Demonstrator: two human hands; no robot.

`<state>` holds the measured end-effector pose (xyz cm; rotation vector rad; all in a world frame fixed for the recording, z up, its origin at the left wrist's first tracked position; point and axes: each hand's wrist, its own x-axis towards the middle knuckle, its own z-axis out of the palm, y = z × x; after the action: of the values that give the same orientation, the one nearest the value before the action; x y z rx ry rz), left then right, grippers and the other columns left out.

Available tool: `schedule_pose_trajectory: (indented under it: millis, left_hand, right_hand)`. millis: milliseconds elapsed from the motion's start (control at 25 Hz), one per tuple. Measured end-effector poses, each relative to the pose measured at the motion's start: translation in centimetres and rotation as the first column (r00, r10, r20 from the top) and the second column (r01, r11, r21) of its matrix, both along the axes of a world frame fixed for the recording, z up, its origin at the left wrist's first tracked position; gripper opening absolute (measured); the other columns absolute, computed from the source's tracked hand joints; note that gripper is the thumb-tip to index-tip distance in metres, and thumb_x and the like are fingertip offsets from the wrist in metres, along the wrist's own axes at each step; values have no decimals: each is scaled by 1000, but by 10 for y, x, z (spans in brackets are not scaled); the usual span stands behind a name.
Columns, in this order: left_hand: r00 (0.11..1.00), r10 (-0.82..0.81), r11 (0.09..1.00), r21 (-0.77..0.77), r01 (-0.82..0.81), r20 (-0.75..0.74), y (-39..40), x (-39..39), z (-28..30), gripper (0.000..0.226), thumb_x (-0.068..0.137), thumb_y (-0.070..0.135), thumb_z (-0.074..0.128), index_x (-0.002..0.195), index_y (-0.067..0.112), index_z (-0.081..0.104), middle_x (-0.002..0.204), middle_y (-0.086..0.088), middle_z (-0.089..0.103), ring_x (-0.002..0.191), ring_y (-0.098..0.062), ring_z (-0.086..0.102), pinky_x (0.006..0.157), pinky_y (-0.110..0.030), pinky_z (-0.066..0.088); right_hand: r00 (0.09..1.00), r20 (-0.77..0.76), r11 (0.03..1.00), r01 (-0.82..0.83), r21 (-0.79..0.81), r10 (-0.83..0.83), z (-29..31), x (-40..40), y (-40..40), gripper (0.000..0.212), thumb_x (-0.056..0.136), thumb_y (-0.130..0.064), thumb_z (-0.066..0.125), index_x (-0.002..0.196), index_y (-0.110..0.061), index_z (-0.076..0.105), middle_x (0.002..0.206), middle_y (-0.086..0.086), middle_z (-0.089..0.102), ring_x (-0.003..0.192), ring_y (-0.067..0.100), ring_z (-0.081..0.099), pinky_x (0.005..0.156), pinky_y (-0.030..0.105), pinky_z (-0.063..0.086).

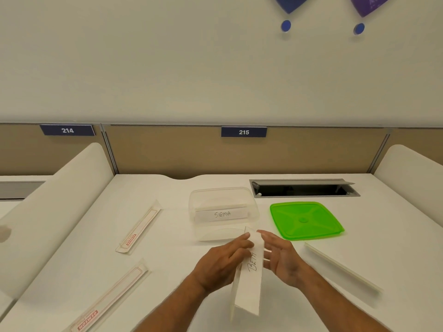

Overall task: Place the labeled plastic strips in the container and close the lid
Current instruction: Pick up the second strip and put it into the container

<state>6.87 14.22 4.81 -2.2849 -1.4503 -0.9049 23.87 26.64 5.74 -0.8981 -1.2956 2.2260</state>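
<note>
Left hand [224, 259] grips the BETA strip [249, 279] with curled fingers; right hand [279, 256], fingers straight, touches its other side. Just beyond them sits one clear container [223, 212] holding one SIGMA strip [221, 214], and one green lid [305, 220] lies beyond the right hand. Three more strips lie on the worktop [179, 248]; their labels are unreadable.

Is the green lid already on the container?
No, the green lid lies flat on the table to the right of the open clear container, apart from it.
</note>
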Motion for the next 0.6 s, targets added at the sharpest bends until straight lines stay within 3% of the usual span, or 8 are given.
schedule_pose_trajectory:
  millis: [160, 320, 400, 480, 600]
  left_hand:
    - [985, -62, 998, 5, 62, 161, -5, 3, 11, 21, 93, 22, 61, 108, 12, 50, 128, -15, 65, 133, -26, 51, 98, -37, 54]
    - [935, -52, 992, -90, 89, 350, -7, 1, 12, 27, 100, 28, 53, 122, 13, 50, 141, -10, 56, 140, -23, 43, 114, -38, 39]
    - [837, 7, 981, -164, 99, 547, -10, 0, 9, 43, 93, 30, 68, 131, 18, 52, 145, -6, 54, 137, -19, 48, 111, -39, 42]
    - [665, 130, 956, -270, 112, 736, -15, 1, 7, 62, 80, 42, 79, 134, 23, 57, 138, 4, 60, 126, -10, 58, 106, -36, 48]
    - [645, 186, 978, -201, -51, 742, -20, 4, -6, 79, 59, 48, 91, 126, 16, 63, 122, 12, 68, 112, -9, 65, 93, -26, 54]
  right_hand:
    - [995, -97, 995, -29, -92, 20, -8, -6, -2, 50, 79, -29, 70, 123, -8, 66, 120, 24, 64, 102, 38, 61, 101, 57, 45]
    - [990, -132, 998, 40, -39, -45, -7, -10, -1, 51, 66, -29, 83, 112, -10, 72, 108, 18, 72, 88, 31, 71, 77, 43, 60]
    - [979, -165, 993, 115, -42, -120, -6, -9, 3, 46, 64, -27, 86, 105, -9, 75, 106, 16, 74, 87, 30, 73, 69, 36, 60]
    - [955, -202, 975, 209, -74, -219, -5, -8, 9, 37, 68, -21, 85, 101, -7, 75, 104, 17, 75, 87, 30, 74, 66, 34, 60]
    - [897, -254, 932, 344, -117, -363, -4, -3, 20, 28, 70, -16, 77, 97, -9, 72, 100, 14, 76, 86, 28, 75, 64, 33, 61]
